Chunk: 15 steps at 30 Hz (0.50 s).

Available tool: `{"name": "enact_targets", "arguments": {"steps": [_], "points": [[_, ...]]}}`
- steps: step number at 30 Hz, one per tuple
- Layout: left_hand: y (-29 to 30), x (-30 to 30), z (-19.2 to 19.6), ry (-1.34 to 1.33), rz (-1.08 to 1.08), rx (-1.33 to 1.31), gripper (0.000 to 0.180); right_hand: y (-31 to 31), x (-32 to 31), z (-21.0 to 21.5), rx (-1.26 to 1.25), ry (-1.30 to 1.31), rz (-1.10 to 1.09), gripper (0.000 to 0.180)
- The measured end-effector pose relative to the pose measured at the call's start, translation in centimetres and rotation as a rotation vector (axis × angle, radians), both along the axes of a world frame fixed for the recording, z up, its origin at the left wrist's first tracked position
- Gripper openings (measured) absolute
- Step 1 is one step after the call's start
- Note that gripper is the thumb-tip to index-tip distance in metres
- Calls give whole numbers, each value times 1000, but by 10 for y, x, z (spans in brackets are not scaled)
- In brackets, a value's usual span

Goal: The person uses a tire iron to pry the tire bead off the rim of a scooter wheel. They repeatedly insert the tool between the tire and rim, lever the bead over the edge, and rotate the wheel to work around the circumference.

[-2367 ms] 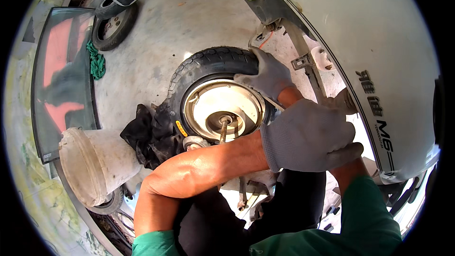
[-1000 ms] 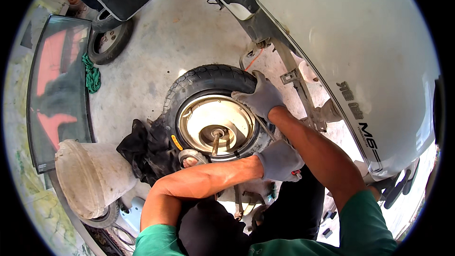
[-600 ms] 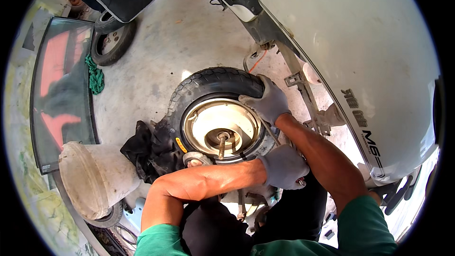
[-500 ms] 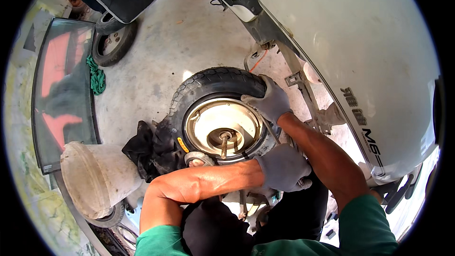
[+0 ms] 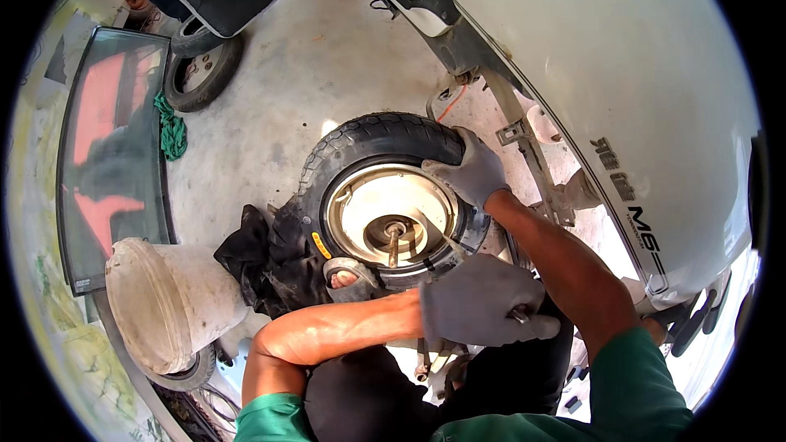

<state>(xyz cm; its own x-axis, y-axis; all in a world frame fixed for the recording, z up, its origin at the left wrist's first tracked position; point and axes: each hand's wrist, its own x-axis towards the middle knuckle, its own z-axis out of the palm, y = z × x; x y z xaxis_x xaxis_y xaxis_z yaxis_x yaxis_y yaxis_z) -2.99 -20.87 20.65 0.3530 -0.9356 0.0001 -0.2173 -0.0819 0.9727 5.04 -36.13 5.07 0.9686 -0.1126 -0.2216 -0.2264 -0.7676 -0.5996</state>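
A black tyre (image 5: pixel 385 131) stands tilted before me on a pale metal hub wheel (image 5: pixel 360 200), whose axle (image 5: pixel 394 245) points toward me. My left hand (image 5: pixel 483 301), in a grey glove, is closed round a metal tyre lever (image 5: pixel 519 312). Its end pokes out of the fist, and its thin shaft reaches the rim's near right edge. My right hand (image 5: pixel 473 170), gloved too, grips the tyre's upper right side, thumb on the sidewall and fingers over the tread. A sandalled foot (image 5: pixel 344 277) rests against the tyre's lower left.
A white vehicle body panel (image 5: pixel 606 74) fills the right side, with its metal frame (image 5: pixel 516 127) beside the tyre. At left stand a dirty white bucket (image 5: pixel 147 307), black cloth (image 5: pixel 246 258) and a glass pane (image 5: pixel 110 164). Another small wheel (image 5: pixel 205 78) lies behind.
My left hand has moved slightly left and down, and the lever's shaft now lies further left across the rim edge. My right hand keeps its hold. The whole view has shifted a little.
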Motion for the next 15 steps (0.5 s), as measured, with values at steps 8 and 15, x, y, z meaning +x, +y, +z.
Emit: {"name": "enact_targets", "arguments": {"steps": [8, 15], "points": [[85, 33, -40, -8, 662, -159, 48, 1, 1, 1, 65, 3, 7, 103], [117, 76, -71, 225, 1056, -2, 50, 0, -2, 3, 60, -1, -7, 105]]}}
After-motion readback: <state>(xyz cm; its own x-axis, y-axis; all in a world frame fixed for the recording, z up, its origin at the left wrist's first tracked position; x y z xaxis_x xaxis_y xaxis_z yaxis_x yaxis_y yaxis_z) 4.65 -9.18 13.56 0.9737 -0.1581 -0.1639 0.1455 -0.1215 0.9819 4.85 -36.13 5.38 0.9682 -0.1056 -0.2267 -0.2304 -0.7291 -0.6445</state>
